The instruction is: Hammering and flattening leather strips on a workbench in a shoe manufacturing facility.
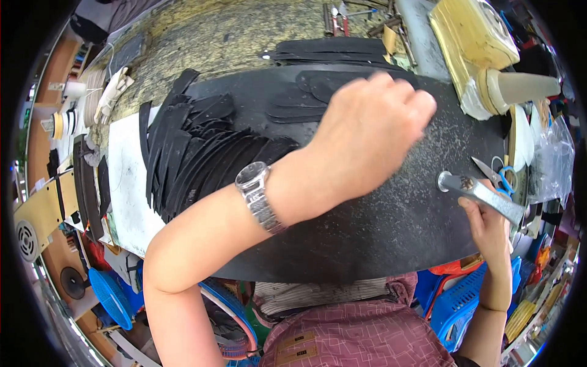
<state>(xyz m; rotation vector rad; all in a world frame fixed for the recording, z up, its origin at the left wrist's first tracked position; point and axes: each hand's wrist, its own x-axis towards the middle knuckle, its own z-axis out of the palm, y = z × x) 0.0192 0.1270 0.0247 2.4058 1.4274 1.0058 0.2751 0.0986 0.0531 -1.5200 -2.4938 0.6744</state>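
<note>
My left hand (367, 131) reaches across a large black work slab (379, 238), fingers curled down near flat black cut pieces (306, 98) at the slab's far side; what the fingers touch is hidden behind the hand. A metal wristwatch (260, 196) is on that wrist. My right hand (483, 223) grips a silver metal tool (480, 191) like a hammer or punch, held over the slab's right edge. A fanned pile of black curved strips (195, 153) lies on the slab's left part.
A stack of black pieces (333, 50) sits behind the slab. Blue-handled scissors (498, 177) lie at the right. A yellow block (471, 37) and a cone (520, 87) stand at the back right. Blue plastic baskets (458, 303) and a fan (110, 296) are below.
</note>
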